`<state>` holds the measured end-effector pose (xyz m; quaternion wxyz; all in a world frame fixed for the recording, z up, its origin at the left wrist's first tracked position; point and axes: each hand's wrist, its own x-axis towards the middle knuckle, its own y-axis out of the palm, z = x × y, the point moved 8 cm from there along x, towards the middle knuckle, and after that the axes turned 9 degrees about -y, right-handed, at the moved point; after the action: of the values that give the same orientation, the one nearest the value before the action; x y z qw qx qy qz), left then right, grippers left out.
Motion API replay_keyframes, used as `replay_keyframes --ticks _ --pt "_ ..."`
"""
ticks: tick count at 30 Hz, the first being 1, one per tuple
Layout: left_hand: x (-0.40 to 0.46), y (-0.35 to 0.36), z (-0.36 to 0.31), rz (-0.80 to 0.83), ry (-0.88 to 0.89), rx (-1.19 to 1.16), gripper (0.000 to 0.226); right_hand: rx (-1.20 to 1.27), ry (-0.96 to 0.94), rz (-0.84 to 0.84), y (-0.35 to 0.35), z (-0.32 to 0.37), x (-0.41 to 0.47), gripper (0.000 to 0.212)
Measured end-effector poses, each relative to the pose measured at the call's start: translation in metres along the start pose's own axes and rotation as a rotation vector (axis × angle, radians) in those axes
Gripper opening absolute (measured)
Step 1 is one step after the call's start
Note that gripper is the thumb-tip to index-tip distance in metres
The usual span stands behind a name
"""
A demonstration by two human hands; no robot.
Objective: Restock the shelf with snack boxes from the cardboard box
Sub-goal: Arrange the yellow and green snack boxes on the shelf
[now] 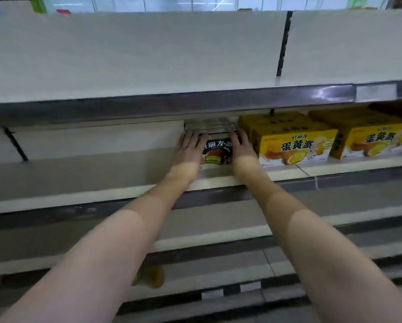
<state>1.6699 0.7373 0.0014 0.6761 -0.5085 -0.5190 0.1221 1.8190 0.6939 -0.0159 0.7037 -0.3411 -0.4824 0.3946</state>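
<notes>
1. Head view: both hands are on one dark snack box (216,149) with a layered cake picture on its front. It stands on the middle shelf (102,194), a little back from the front edge.
2. The left hand (189,145) lies on the box's left side and the right hand (242,145) on its right side. The fingers reach over the top toward the back. Each grip looks wrapped on the box, holding it from both sides.
3. Just to the right, almost touching, stand yellow snack boxes (295,145). More yellow ones (377,141) sit further along toward the right end.
4. What could go wrong: the right hand is squeezed between the dark box and the yellow one. Pulling it out fast could drag a box crooked or tip it off the front edge.
5. The shelf boards are pale and smooth, with dark front strips. The top shelf (134,57) is bare. The cardboard box is not in sight.
</notes>
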Motion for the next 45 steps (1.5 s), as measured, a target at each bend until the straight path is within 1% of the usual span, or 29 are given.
replay_keyframes --ticks 3,5,7,10,15,19,21,23,25,27,28,29,31,33,36,38,40,42,45 --pt "0.006 0.003 0.002 0.045 -0.035 0.024 0.077 -0.028 0.022 0.038 0.0 0.003 0.007 0.093" --pt "0.01 0.001 0.0 0.043 -0.035 0.034 0.073 -0.035 0.02 0.039 -0.001 0.003 0.01 0.091" --pt "0.011 -0.002 -0.003 0.03 -0.035 0.063 0.066 -0.051 0.022 0.038 -0.002 0.005 0.01 0.089" --pt "0.011 -0.004 -0.006 0.059 -0.039 0.118 0.057 -0.064 0.055 0.023 -0.006 0.007 0.008 0.088" --pt "0.011 -0.007 -0.01 0.101 -0.031 0.144 0.052 -0.047 0.155 -0.094 -0.011 0.008 -0.004 0.093" --pt "0.007 -0.017 -0.008 0.067 -0.026 0.141 0.055 -0.075 0.109 -0.196 -0.016 0.008 -0.017 0.087" --pt "0.002 -0.02 -0.008 0.034 -0.016 0.159 0.057 -0.131 0.098 -0.253 -0.022 0.011 -0.021 0.081" --pt "-0.005 -0.024 -0.008 0.024 0.008 0.145 0.062 -0.124 0.124 -0.231 -0.022 0.014 -0.023 0.076" --pt "-0.011 -0.024 -0.011 -0.014 0.085 0.169 0.066 -0.069 0.143 -0.158 -0.015 0.019 -0.023 0.074" --pt "-0.016 -0.028 -0.014 -0.07 0.164 0.186 0.063 -0.072 0.125 -0.08 -0.005 0.027 -0.021 0.068" --pt "-0.018 -0.029 -0.015 -0.092 0.203 0.156 0.062 -0.078 0.127 -0.046 -0.001 0.031 -0.02 0.065" --pt "-0.02 -0.024 -0.014 -0.053 0.228 0.127 0.059 -0.086 0.144 -0.021 0.002 0.034 -0.021 0.064" --pt "-0.024 -0.002 -0.008 0.143 0.261 0.117 0.051 -0.105 0.184 0.017 0.006 0.041 -0.023 0.065" --pt "-0.025 0.013 -0.003 0.231 0.308 0.099 0.045 -0.113 0.214 0.01 0.003 0.044 -0.027 0.063" --pt "-0.029 0.016 0.005 0.277 0.273 -0.001 0.044 -0.088 0.194 -0.013 -0.001 0.047 -0.031 0.049" --pt "-0.034 0.008 0.002 0.284 0.298 -0.041 0.04 -0.089 0.196 -0.054 -0.006 0.047 -0.036 0.041" --pt "-0.04 -0.004 -0.003 0.298 0.305 -0.11 0.04 -0.096 0.198 -0.091 -0.011 0.047 -0.041 0.04" --pt "-0.041 -0.01 -0.006 0.3 0.282 -0.157 0.039 -0.112 0.193 -0.108 -0.015 0.048 -0.047 0.043" --pt "-0.043 -0.02 -0.014 0.237 0.308 -0.133 0.034 -0.147 0.224 -0.12 -0.021 0.047 -0.056 0.04"
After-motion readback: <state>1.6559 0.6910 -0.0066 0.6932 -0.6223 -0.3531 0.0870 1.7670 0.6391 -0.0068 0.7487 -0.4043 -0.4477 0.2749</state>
